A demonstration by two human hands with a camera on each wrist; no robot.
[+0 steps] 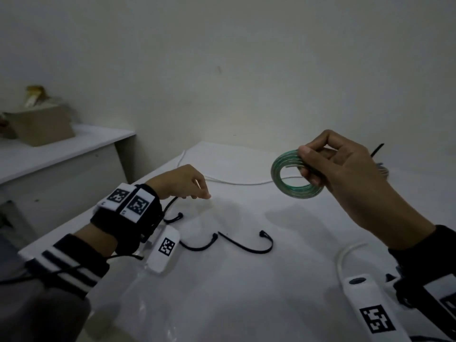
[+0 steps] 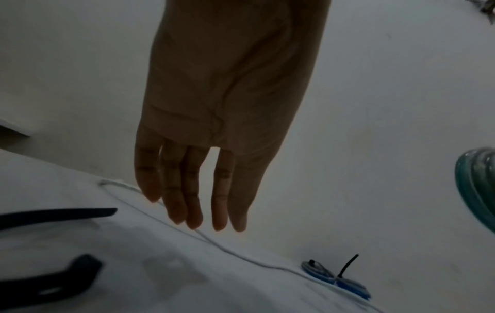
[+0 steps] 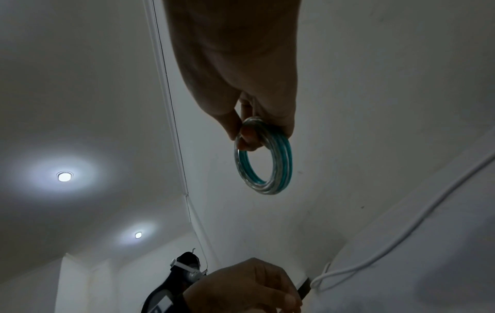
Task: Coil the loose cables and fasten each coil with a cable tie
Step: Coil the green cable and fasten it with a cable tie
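My right hand (image 1: pixel 306 166) is raised above the white table (image 1: pixel 246 292) and pinches a small coil of clear green cable (image 1: pixel 293 183) between thumb and fingers; the right wrist view shows the same coil (image 3: pixel 263 156) hanging from the fingertips (image 3: pixel 249 135). Lower down on the left, my left hand (image 1: pixel 197 193) hovers over the table with its fingers (image 2: pixel 192 201) straight and holding nothing. Three loose black cable ties (image 1: pixel 251 245) (image 1: pixel 199 244) (image 1: pixel 172 215) lie on the table beneath and beside it. A loose white cable (image 1: pixel 234 181) runs across the table's far side.
A blue coil (image 2: pixel 345 281) with a black tie tail sticking up lies at the far right of the table, behind my right hand. A cardboard box (image 1: pixel 42 124) stands on a white side shelf (image 1: pixel 61 154) at left. A wall stands just behind the table.
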